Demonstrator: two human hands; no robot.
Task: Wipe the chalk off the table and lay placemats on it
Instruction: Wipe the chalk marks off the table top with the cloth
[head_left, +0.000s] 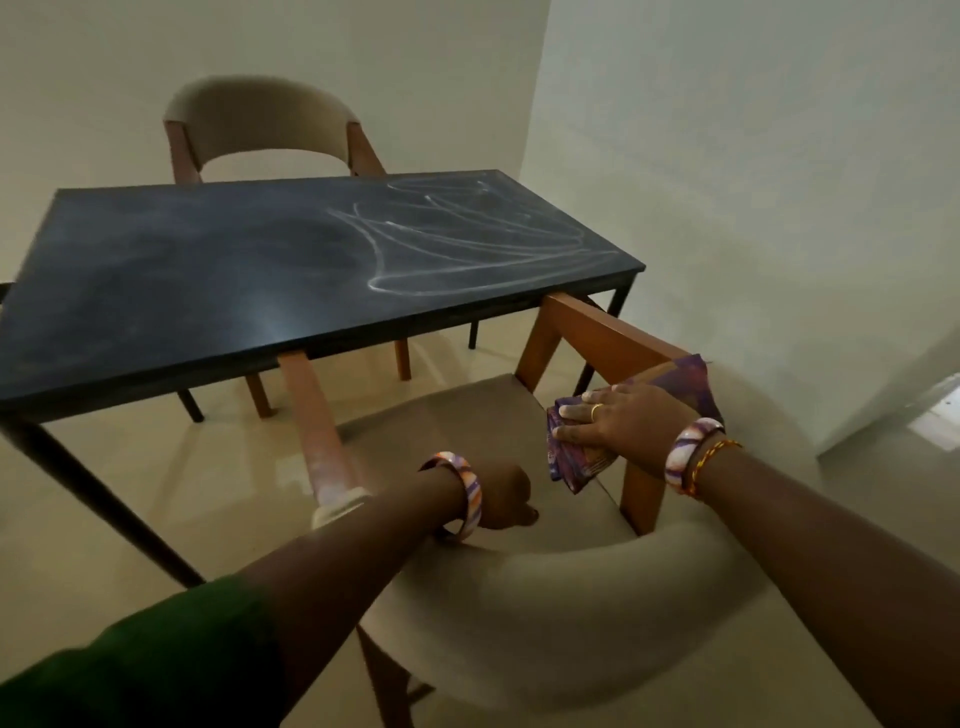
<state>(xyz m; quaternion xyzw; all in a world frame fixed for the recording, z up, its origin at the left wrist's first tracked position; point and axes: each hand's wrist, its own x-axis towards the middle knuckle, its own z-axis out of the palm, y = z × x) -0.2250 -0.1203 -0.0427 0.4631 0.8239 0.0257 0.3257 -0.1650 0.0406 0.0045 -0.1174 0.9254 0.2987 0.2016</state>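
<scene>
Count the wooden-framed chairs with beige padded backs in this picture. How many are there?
2. One beige-backed wooden chair stands behind the black table; the other chair is nearest the camera. Dark legs at the left edge may belong to another.

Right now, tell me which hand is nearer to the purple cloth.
Right. The right hand lies flat on the purple cloth on the near chair's armrest. The left hand is apart from it, lower over the seat, fingers curled.

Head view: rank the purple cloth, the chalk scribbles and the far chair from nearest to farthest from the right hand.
1. Purple cloth: directly under the right hand, on the near chair.
2. Chalk scribbles: on the table's right part, beyond the near chair.
3. Far chair: behind the table, against the wall.
</scene>
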